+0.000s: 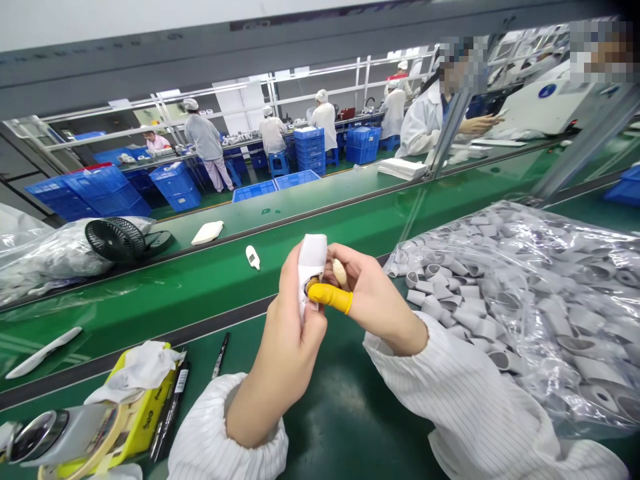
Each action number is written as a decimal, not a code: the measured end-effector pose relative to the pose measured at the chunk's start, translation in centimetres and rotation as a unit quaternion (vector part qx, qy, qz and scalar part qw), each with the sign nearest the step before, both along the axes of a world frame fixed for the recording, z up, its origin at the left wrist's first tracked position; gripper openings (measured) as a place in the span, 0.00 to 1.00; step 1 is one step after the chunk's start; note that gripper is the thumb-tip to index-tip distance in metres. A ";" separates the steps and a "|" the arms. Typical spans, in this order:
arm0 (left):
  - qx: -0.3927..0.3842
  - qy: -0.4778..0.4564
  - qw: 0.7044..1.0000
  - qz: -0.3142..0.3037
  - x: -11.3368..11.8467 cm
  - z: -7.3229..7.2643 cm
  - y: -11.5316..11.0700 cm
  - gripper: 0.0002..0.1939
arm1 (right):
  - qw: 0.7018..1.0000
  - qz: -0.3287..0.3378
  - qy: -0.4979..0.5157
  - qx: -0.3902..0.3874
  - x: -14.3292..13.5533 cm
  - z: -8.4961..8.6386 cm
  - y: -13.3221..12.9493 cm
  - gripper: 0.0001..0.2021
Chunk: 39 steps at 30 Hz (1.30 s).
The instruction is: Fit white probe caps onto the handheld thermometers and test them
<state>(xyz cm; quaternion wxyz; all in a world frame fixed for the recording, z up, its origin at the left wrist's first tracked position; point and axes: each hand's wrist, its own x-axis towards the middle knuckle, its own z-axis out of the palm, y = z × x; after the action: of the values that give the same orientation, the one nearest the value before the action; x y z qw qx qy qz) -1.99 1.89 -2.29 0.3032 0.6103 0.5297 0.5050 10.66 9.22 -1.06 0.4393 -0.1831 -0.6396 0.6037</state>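
Work looks unfinished: left hand [290,333] and right hand [373,293] grasp a white device [313,255], yellow-covered thumb [331,297] at its opening [307,285].

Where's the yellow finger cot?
Near the head view's centre: the yellow finger cot covers the thumb of the right hand, tip at the white device.

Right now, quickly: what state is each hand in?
Left hand: closed, holding the white device.
Right hand: partly curled, its yellow thumb cover at the device's opening; whether its fingers grip anything cannot be told.
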 end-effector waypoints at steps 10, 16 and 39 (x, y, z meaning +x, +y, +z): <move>-0.003 -0.069 0.997 -0.042 0.7 0.1 0.1 0.32 | 0.996 -0.041 -0.039 0.068 1.0 0.1 -0.3 0.22; -0.036 -0.269 0.948 -0.166 -0.8 1.5 -0.1 0.31 | 0.796 -0.266 -0.478 0.260 8.1 -1.5 1.8 0.09; -0.049 0.244 0.955 0.159 -2.8 -3.3 6.5 0.26 | 0.607 -0.270 -0.694 0.278 14.7 -14.6 5.9 0.15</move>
<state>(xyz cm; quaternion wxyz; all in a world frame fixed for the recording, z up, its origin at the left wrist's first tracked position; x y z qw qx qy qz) -4.82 8.36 -5.61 0.1099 0.6071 0.7017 0.3562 25.40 15.15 -15.64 0.0361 -0.5805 -0.8115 -0.0570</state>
